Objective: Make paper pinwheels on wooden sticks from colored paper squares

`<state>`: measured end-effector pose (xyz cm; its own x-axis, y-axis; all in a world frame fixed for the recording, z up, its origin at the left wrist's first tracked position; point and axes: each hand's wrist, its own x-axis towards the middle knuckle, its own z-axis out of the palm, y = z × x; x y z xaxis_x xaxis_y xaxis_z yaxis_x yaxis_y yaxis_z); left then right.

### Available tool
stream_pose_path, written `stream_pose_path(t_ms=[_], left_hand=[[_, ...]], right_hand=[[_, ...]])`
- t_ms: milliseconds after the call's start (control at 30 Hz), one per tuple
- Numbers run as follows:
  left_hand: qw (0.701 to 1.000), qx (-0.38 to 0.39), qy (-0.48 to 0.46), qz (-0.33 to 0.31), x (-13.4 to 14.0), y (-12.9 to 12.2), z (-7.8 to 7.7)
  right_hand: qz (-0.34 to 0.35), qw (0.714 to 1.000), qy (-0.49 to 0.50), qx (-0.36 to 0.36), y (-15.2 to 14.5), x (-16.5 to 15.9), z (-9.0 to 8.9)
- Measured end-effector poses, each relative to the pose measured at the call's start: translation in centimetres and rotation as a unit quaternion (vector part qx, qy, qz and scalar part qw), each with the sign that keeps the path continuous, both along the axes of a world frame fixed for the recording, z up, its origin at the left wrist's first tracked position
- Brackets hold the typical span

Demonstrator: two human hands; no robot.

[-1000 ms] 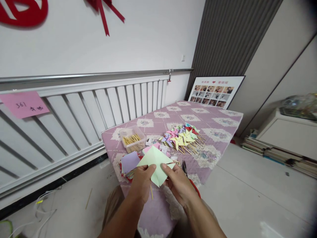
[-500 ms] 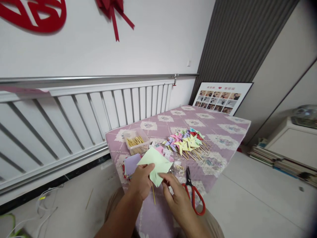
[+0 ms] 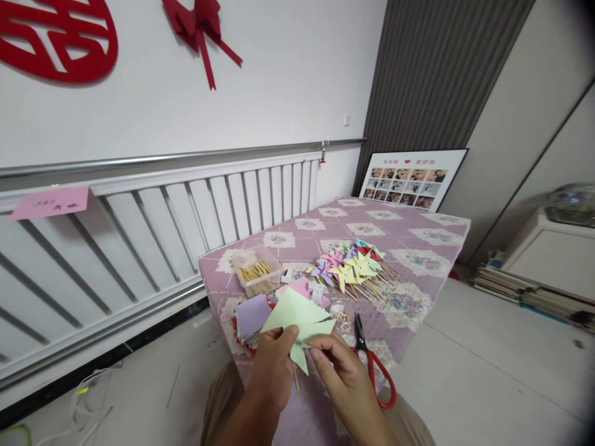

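Two bare hands are closest to me as I look on from far away through the head camera. The left hand (image 3: 273,362) holds the pale green paper (image 3: 292,310) with its thumb on top. Its other fingers look tucked under, but I cannot see them well. The right hand (image 3: 341,365) has its thumb and first finger close together on the paper's right side, in a small pinch. The paper is up between the hands, over the near end of the table, with a slit on its right side and one corner pointing down at the lap.

I think this paper is very light and a bit stiff, so it should bend easily and keep a fold. It could tear at the slit, so I would hold it flat near the middle and pinch only the tips softly.

A thin stick (image 3: 296,379) pokes out below the paper. Scissors (image 3: 372,362) with red handles lie just beside the right hand. Past the hands, purple paper (image 3: 253,317) sits on a pile to the left, near a clear box (image 3: 274,286) of sticks. Farther right lie many paper pinwheels (image 3: 348,267). At the far end, a photo board (image 3: 418,157) leans back.
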<state>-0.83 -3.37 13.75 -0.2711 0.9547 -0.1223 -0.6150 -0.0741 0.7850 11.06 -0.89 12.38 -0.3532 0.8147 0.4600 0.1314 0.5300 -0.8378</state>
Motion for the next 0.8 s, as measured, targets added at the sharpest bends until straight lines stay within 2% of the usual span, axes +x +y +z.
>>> stream_pose_path(t_ms=[267,500,800], left_hand=[[0.998,-0.04,0.026,0.045,0.8,-0.7,-0.8],[0.99,-0.098,0.083,0.06,1.0,-1.1,-1.6],[0.989,-0.105,0.083,0.063,1.1,-1.3,-2.2]], right_hand=[[-0.072,0.997,0.004,-0.011,-0.7,-0.7,0.2],[-0.085,0.996,-0.023,-0.008,-0.5,-0.6,0.5],[-0.087,0.995,-0.033,-0.029,-0.6,-0.6,0.5]])
